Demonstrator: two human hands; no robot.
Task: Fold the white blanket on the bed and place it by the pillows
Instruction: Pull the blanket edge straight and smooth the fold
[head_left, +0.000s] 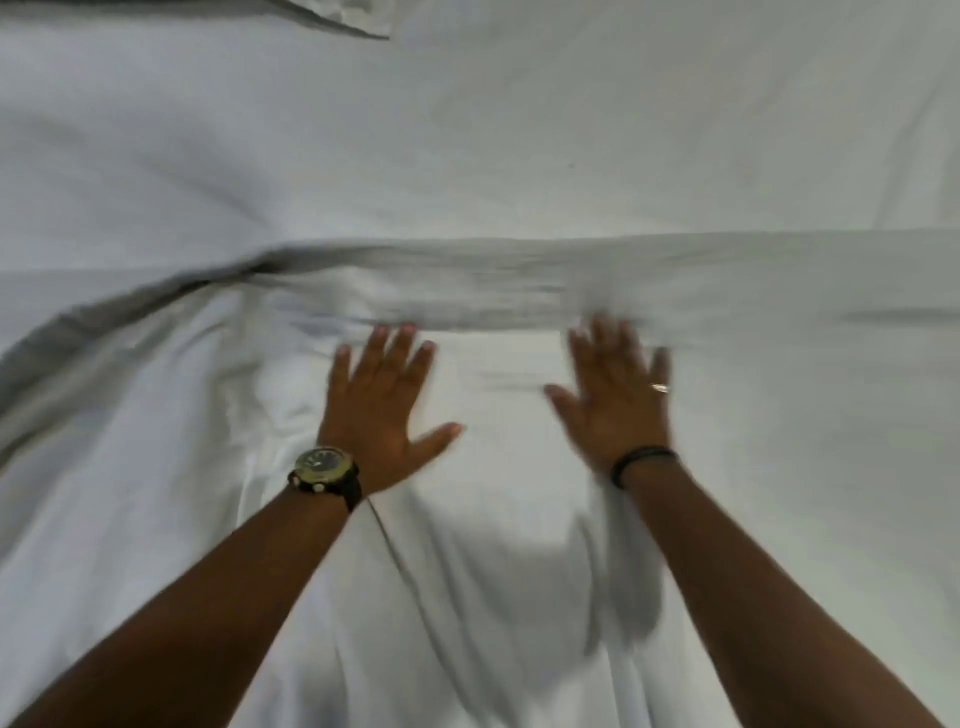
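Bare forearms enter from bottom corners of frame. Left hand (382, 402), wristwatch (324, 470) on wrist, lies flat, fingers spread wide, palm down on white blanket (493, 571). Right hand (615, 397), ring on finger, dark band (641, 462) at wrist, likewise spread flat, blurred. Blanket fills lower frame; folded edge (519, 280) runs across centre, just above fingertips. Bed sheet (467, 130) beyond. Neither hand grips anything.

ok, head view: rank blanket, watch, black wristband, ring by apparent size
1. blanket, fills most of the frame
2. watch on the left wrist
3. black wristband on the right wrist
4. ring, blurred
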